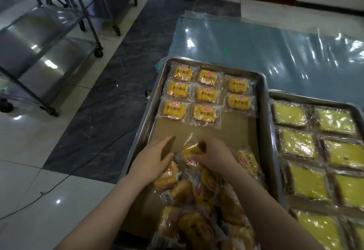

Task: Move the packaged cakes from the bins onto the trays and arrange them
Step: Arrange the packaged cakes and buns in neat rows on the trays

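1. A steel tray [263, 112] is seen from above. At its 12 o'clock end, eight wrapped cakes [205, 95] lie flat in neat rows, orange labels up.
2. At its 6 o'clock end sits a jumbled pile [197, 200] of the same cakes.
3. The right hand [213, 156] pinches one cake [189, 150] at the pile's far edge, fingers curled on its clear wrapper. The cake sits slanted; its long axis is unclear.
4. The left hand [155, 157], fingers straight and holding nothing, hovers just beside that cake at its 9 o'clock.
5. The open slot [238, 129], bare brown paper below the short third column, lies at about 1 o'clock from the right hand, the nearer hand.
6. At 3 o'clock, a second tray [275, 96] holds wrapped yellow squares.
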`<state>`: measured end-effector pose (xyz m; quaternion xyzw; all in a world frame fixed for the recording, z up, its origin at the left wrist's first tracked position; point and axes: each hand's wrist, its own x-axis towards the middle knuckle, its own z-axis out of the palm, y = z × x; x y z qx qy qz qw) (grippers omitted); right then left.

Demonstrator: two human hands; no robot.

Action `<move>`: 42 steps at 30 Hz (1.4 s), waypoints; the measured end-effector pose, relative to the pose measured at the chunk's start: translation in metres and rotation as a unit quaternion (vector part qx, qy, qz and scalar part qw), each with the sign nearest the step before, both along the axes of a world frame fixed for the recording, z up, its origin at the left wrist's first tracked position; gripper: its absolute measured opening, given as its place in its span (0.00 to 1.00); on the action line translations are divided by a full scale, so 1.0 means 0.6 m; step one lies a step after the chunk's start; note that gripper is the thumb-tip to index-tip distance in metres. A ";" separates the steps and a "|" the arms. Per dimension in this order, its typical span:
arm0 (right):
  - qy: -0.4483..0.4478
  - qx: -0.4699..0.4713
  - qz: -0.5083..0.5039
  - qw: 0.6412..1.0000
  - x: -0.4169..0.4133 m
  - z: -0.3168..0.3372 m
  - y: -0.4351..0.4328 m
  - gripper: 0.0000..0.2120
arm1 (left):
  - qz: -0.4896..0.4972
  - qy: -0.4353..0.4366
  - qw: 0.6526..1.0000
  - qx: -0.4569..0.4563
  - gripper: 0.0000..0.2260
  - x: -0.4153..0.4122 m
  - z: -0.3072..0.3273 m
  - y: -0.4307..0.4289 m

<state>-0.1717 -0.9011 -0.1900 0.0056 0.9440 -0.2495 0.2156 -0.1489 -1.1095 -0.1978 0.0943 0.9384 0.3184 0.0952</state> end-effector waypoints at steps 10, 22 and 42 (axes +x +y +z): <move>0.064 -0.195 -0.209 0.956 0.026 0.027 0.029 0.37 | -0.004 -0.059 0.998 -0.034 0.20 0.032 0.002 -0.021; 0.174 -0.066 -0.320 0.929 -0.026 0.038 0.129 0.20 | -0.046 0.100 0.986 -0.122 0.18 -0.053 0.021 0.026; 0.059 0.132 -0.127 0.981 -0.051 -0.019 0.150 0.29 | -0.040 0.031 0.966 -0.255 0.31 -0.042 -0.053 0.056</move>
